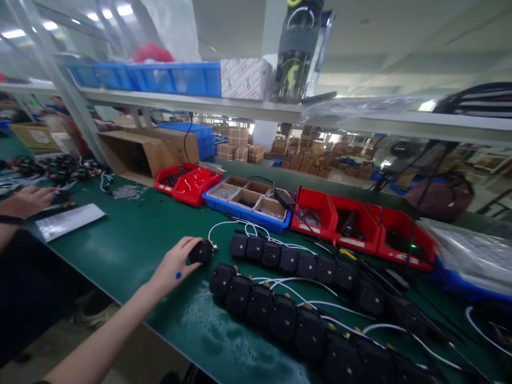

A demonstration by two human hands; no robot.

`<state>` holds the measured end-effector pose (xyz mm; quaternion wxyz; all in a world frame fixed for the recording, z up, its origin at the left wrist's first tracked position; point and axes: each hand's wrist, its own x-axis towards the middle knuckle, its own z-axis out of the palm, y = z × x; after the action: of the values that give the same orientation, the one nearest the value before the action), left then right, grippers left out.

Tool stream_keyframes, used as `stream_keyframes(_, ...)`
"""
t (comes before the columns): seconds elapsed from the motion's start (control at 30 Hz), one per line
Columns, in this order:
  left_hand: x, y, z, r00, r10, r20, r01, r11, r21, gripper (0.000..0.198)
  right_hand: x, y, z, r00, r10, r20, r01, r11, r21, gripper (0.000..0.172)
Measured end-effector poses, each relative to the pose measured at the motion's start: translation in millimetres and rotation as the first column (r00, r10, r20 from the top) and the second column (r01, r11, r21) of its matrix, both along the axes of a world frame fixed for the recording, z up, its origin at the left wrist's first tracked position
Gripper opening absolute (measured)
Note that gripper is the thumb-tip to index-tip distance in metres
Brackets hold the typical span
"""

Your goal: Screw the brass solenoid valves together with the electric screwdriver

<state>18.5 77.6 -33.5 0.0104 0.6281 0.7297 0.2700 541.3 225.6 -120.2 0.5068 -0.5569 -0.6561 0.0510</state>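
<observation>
My left hand (174,265) reaches in from the lower left, its thumb and fingers closed around a black blocky unit (201,252). Small brass-coloured parts show on the unit's right side, and a white wire appears to run from there. Close by on the right stand two rows of similar black units: a back row (288,260) and a nearer row (262,306). White wires (296,279) lie between the rows. A round blue mark sits on the back of my left hand near the thumb. My right hand is out of view.
A co-worker's hand (30,201) is at far left, near a white sheet (70,221) and dark wired parts. Along the back stand red bins (356,226), a blue tray (246,213) of small parts and a cardboard box (132,154). A shelf (192,100) crosses above the green bench.
</observation>
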Motion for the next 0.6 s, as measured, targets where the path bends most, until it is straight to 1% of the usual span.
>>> stream_keyframes(0.07,4.0,21.0,-3.2,0.999,-0.028,-0.033,0.028,1.0,0.005,0.043,-16.1,8.0,-1.4,0.999,-0.022,-0.024,0.022,1.0,0.02,0.051)
stream_keyframes(0.17,13.8,52.2,-7.6,0.994,-0.093,-0.05,0.093,0.996,0.001,0.048,-32.4,11.2,-3.7,0.997,-0.054,-0.057,0.056,0.998,0.041,0.06)
stream_keyframes(0.23,18.5,65.7,-9.1,0.989,-0.137,-0.054,0.137,0.991,-0.003,0.052,-37.5,12.0,-3.7,0.996,-0.064,-0.068,0.067,0.997,0.04,0.064)
stream_keyframes(0.33,15.5,70.9,-9.0,0.981,-0.194,-0.031,0.193,0.981,-0.006,0.054,-37.1,6.6,0.7,0.997,-0.051,-0.055,0.051,0.999,0.003,0.062)
stream_keyframes(0.43,6.2,65.3,-5.8,0.974,-0.225,0.023,0.225,0.974,0.021,0.051,-21.3,-16.7,8.2,0.999,-0.037,-0.018,0.035,0.997,-0.07,0.061)
stream_keyframes(0.5,7.0,59.6,-1.2,0.982,-0.173,0.071,0.166,0.982,0.09,0.047,-0.7,-41.3,14.6,0.998,-0.056,0.002,0.056,0.99,-0.129,0.064)
stream_keyframes(0.53,11.7,56.2,2.0,0.988,-0.119,0.096,0.105,0.985,0.139,0.048,11.4,-54.5,18.4,0.996,-0.085,0.006,0.085,0.985,-0.153,0.066)
stream_keyframes(0.57,19.3,51.9,5.6,0.992,-0.034,0.124,0.008,0.979,0.202,0.049,23.6,-67.2,22.4,0.991,-0.134,0.001,0.132,0.976,-0.175,0.069)
stream_keyframes(0.6,29.7,46.5,9.3,0.991,0.042,0.127,-0.076,0.959,0.273,0.049,34.8,-78.8,26.5,0.979,-0.204,-0.013,0.197,0.961,-0.192,0.071)
